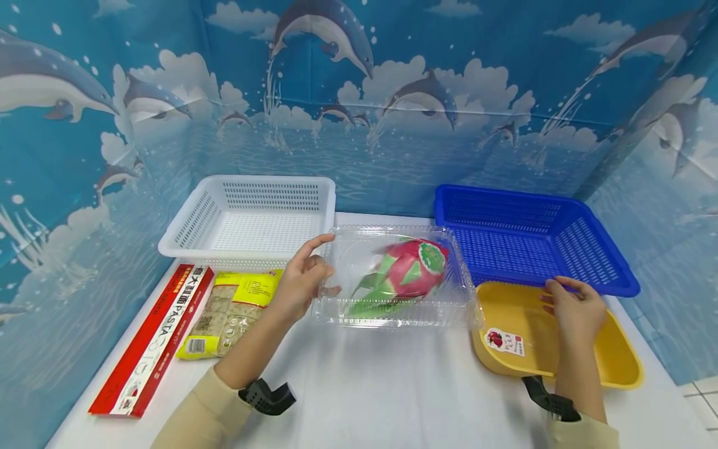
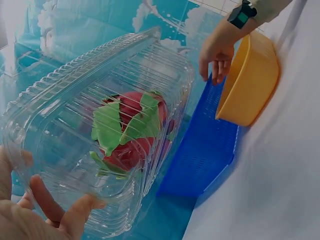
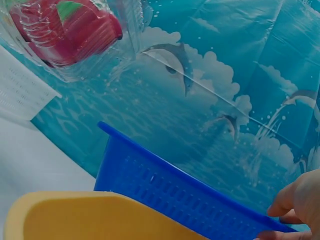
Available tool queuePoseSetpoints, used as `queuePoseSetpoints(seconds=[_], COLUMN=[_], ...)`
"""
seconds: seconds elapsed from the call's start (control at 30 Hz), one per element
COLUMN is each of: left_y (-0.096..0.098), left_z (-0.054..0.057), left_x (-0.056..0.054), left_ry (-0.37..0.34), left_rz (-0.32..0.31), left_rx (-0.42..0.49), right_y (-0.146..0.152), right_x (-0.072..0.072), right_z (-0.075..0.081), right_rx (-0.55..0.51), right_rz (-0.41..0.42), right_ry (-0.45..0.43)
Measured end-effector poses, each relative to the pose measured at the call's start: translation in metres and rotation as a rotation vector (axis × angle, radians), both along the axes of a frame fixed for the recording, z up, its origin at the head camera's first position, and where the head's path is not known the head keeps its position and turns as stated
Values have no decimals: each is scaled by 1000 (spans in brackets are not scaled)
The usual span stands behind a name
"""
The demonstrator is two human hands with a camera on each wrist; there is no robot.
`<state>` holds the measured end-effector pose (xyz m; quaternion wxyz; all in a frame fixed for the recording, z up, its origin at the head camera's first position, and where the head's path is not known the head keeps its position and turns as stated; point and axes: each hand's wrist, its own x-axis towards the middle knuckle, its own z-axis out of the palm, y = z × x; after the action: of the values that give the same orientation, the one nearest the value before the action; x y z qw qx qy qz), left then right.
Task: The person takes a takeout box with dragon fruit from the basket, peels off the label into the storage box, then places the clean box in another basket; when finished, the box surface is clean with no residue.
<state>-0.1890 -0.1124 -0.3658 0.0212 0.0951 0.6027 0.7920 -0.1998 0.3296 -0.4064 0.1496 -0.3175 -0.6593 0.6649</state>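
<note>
My left hand (image 1: 303,284) grips the left end of a clear plastic clamshell box (image 1: 353,262), raised above the table. Inside lies a red and green dragon fruit (image 1: 412,268) with a round green sticker, seen through the ribbed plastic in the left wrist view too. At the right, my right hand (image 1: 578,312) pinches the near rim of a blue perforated basket (image 1: 594,237); thumb and fingers lie on either side of that rim in the right wrist view. Beneath this hand sits a yellow tub (image 1: 527,318), partly covered by the forearm.
A white perforated basket (image 1: 249,231) stands at the back left. In front of it lie a red and white pasta box (image 1: 151,340) and a yellow clear-windowed food packet (image 1: 230,308). A dolphin-print curtain (image 1: 348,149) encloses the white table (image 1: 381,380).
</note>
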Motion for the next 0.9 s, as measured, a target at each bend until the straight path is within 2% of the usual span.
queuePoseSetpoints(seconds=[0.27,0.5,0.8,0.9], left_y=[10,32,65,75], left_z=[18,32,39,40], left_x=[-21,-42,-74,-85], left_ry=[21,17,-16,-22], left_rz=[-65,-87,-106,-129], left_rx=[-33,-11,46,61], right_y=[0,-2,-4,-5], right_x=[0,-5,-6,-5], right_z=[0,2,2,1], right_rx=[-105,-153,-141,-139], right_rz=[-25,-36,-48,-59], right_ry=[21,85,97,90])
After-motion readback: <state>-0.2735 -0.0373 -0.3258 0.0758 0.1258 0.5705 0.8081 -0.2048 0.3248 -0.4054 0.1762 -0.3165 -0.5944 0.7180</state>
